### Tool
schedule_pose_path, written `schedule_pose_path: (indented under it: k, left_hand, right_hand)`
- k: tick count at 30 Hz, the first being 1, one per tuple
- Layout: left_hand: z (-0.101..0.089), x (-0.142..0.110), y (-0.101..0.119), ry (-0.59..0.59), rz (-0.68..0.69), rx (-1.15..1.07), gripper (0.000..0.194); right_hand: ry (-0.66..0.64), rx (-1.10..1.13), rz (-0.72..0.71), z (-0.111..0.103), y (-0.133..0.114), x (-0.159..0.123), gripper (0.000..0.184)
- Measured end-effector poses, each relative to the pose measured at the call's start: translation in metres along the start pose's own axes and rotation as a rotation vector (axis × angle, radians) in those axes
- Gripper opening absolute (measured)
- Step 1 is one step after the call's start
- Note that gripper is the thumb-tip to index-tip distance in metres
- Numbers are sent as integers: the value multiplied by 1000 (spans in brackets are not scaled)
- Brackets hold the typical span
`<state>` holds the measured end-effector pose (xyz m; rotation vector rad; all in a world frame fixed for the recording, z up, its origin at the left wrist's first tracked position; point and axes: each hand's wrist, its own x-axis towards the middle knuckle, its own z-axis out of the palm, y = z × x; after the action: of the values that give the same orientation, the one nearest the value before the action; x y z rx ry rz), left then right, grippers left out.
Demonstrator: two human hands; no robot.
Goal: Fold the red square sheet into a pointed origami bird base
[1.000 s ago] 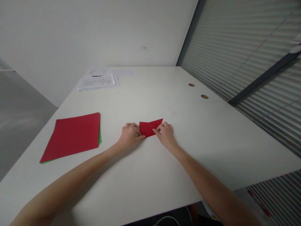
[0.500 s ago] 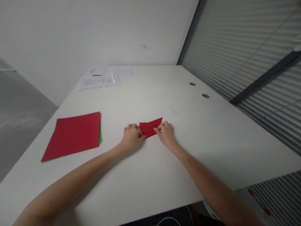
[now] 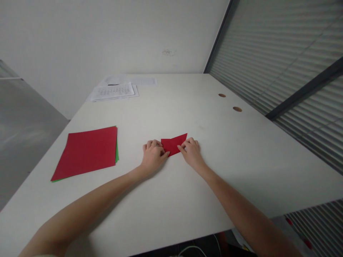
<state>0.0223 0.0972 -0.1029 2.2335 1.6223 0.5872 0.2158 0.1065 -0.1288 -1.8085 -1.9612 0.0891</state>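
Note:
A small folded piece of red paper (image 3: 172, 144) lies on the white table between my hands, with a notch in its far edge. My left hand (image 3: 154, 154) grips its left end, fingers curled and thumb along the near edge. At the right end, my right hand (image 3: 191, 151) pinches the paper, its thumb lying on top. Both hands rest at the tabletop. The parts of the paper under my fingers are hidden.
To the left lies a stack of red sheets (image 3: 87, 151) with green sheets (image 3: 117, 151) showing under its edge. Printed papers (image 3: 114, 91) lie at the far left. Two round holes (image 3: 237, 109) pierce the table (image 3: 171, 207) near the blinds (image 3: 289, 64) on the right.
The whole view has shifted slightly. My left thumb has slid a little to the right along the paper's near edge. Both hands keep hold of the red paper.

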Motion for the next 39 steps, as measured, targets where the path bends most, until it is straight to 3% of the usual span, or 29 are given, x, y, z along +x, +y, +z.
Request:
schedule_pose_path:
  k: [27, 34, 39]
  left_hand:
    - [1, 3, -4, -13, 74, 206, 27]
    - [-5, -4, 3, 30, 49, 196, 38]
    - [-3, -2, -1, 34, 70, 217, 30]
  right_hand:
    - [-16, -52, 10, -4, -7, -3, 21]
    - [-18, -75, 9, -4, -6, -2, 21]
    - [-4, -78, 3, -4, -7, -2, 20]
